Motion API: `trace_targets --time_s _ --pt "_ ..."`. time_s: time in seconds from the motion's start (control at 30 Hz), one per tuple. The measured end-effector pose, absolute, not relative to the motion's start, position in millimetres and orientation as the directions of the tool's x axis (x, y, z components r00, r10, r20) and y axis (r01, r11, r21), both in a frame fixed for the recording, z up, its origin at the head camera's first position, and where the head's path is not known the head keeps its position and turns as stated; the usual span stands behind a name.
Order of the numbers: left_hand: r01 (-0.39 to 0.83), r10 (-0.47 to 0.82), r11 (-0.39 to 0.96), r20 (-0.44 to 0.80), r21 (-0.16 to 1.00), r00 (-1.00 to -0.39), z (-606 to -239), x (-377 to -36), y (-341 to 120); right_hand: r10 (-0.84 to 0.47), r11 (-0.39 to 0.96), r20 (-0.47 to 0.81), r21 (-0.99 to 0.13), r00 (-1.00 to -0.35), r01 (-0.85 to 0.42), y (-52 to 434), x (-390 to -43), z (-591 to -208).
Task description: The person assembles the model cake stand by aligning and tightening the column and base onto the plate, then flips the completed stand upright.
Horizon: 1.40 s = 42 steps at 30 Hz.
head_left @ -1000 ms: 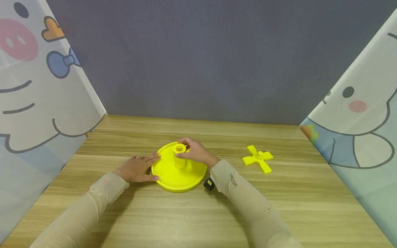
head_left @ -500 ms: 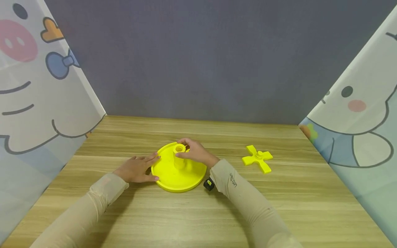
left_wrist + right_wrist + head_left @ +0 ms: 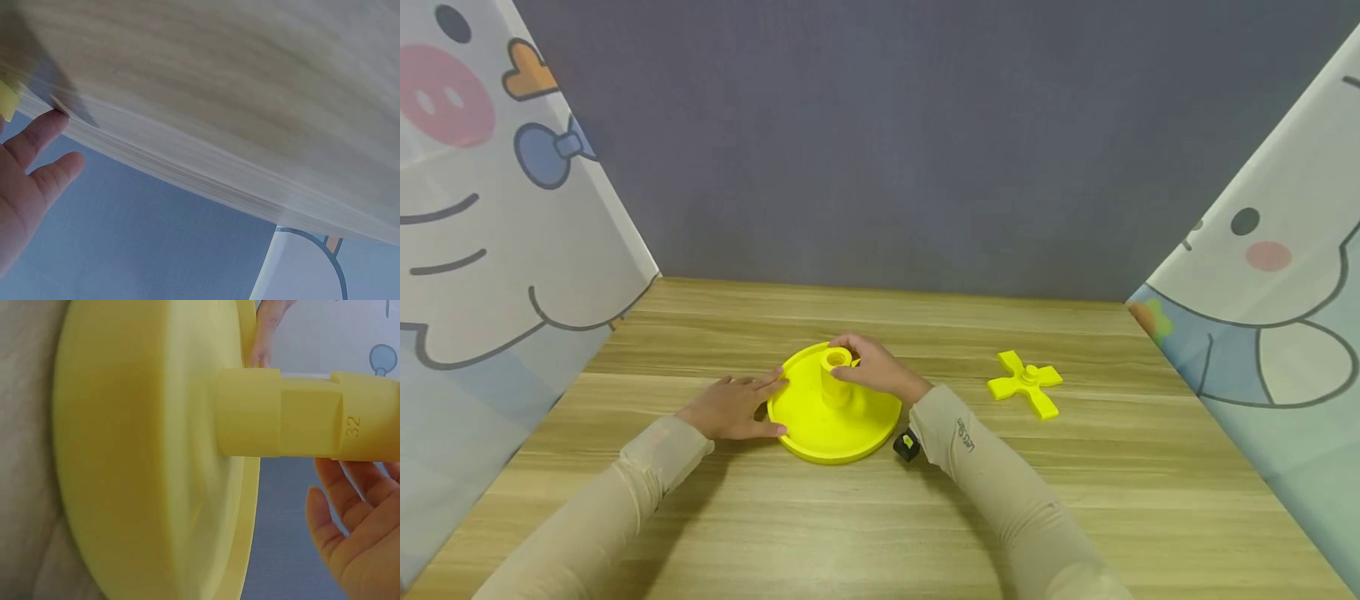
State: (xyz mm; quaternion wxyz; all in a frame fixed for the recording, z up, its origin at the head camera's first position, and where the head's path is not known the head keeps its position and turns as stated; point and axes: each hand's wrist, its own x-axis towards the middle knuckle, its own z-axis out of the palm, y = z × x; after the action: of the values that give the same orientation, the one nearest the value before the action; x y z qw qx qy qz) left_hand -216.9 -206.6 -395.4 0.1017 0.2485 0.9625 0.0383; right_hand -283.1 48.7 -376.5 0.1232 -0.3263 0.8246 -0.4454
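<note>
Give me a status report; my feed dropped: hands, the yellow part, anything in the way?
Left hand flat, touching disc rim. Right hand gripping the post sleeve. Cross piece lies apart to the right; nothing in the way.

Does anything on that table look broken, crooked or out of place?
Nothing stands out. The yellow disc lies flat, its centre post upright and undamaged between the hands, and the yellow cross piece lies flat on the table, apart to the right.
</note>
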Motion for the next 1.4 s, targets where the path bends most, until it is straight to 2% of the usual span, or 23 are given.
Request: trace_targets --time_s 0.17,0.33,0.57,0.87,1.13,1.23,1.4 --pt "0.473 0.488 0.872 -0.175 0.124 -0.855 -396 -217 -207 -0.631 0.416 0.079 -0.806 -0.772 -0.422 48 -283 -375" --pt "0.475 0.492 0.870 -0.173 0.131 -0.853 -395 -217 -207 -0.653 0.401 0.080 -0.807 -0.753 -0.433 48 -284 -377" --pt "0.465 0.487 0.872 -0.182 0.150 -0.854 -393 -217 -207 -0.627 0.442 0.081 -0.782 -0.775 -0.439 47 -283 -374" --pt "0.476 0.494 0.869 -0.169 0.135 -0.853 -396 -218 -207 -0.692 0.443 0.042 -0.763 -0.721 -0.470 52 -288 -367" --pt "0.482 0.499 0.866 -0.173 0.134 -0.849 -397 -219 -207 -0.647 0.491 -0.010 -0.771 -0.763 -0.405 51 -290 -369" --pt "0.480 0.499 0.866 -0.176 0.140 -0.848 -396 -219 -206 -0.651 0.503 0.037 -0.727 -0.758 -0.467 50 -288 -370" --pt "0.477 0.496 0.867 -0.175 0.141 -0.850 -396 -219 -207 -0.670 0.555 0.127 -0.568 -0.731 -0.608 46 -281 -369"
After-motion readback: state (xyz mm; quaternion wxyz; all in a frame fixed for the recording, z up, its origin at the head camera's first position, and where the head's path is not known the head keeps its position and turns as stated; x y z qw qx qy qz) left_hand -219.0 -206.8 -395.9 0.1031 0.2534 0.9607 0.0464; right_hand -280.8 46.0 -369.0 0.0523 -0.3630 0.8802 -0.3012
